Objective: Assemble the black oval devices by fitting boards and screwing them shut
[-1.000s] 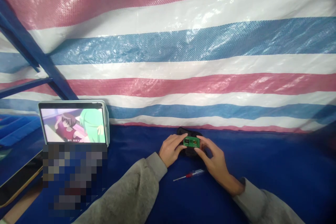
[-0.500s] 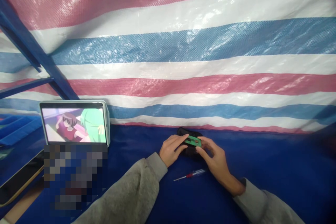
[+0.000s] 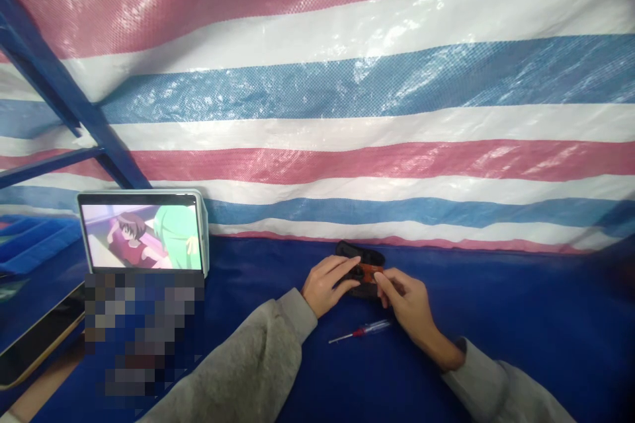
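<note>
My left hand and my right hand meet over a small black device lying on the blue table near the striped tarp. Between the fingertips of both hands sits a small circuit board, showing an orange-brown face now. My left fingers curl against the device's left side and the board. My right thumb and fingers pinch the board's right end. A small screwdriver with a clear handle and red collar lies on the table just below my hands.
A tablet playing a cartoon leans at the left against the tarp. A dark flat panel lies at the far left edge. A blue metal frame slants across the upper left. Blue table cover stretches to the right.
The board has been turned over and lowered onto the black device: its green face showed before, an orange-brown face shows now. My right hand has closed in toward it.
</note>
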Available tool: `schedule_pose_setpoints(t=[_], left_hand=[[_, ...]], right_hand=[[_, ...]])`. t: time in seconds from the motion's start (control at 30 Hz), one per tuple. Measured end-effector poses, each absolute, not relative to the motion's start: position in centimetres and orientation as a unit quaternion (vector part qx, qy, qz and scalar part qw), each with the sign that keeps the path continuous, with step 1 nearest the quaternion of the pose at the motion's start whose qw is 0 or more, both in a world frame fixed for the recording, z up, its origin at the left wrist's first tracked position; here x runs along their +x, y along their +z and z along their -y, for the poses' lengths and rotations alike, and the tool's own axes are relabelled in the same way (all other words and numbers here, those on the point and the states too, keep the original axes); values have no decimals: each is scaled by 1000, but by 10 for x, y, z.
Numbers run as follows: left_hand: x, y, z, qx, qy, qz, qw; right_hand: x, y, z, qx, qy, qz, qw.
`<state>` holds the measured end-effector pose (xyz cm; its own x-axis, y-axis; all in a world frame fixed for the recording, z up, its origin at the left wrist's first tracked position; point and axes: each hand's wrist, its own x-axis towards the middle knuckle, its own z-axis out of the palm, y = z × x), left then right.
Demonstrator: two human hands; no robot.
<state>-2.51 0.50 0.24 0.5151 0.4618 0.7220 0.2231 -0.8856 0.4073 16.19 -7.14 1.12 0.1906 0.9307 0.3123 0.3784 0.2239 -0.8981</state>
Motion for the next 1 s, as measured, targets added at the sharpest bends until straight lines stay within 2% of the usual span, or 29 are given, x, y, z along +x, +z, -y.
schedule_pose_setpoints(t=[0.33, 0.53, 0.73, 1.0], left_hand=[[-26, 10, -1, 875, 436, -198, 75], [-28, 12, -2, 886, 403, -219, 69], [-26, 14, -2, 916, 333, -216, 60], [-25, 12, -1, 916, 329, -223, 60]], right_hand=[[163, 11, 71, -575, 209, 608, 506], [169, 7, 72, -602, 161, 576, 529], [170, 5, 70, -603, 159, 578, 527], [168, 8, 70, -600, 158, 583, 525]])
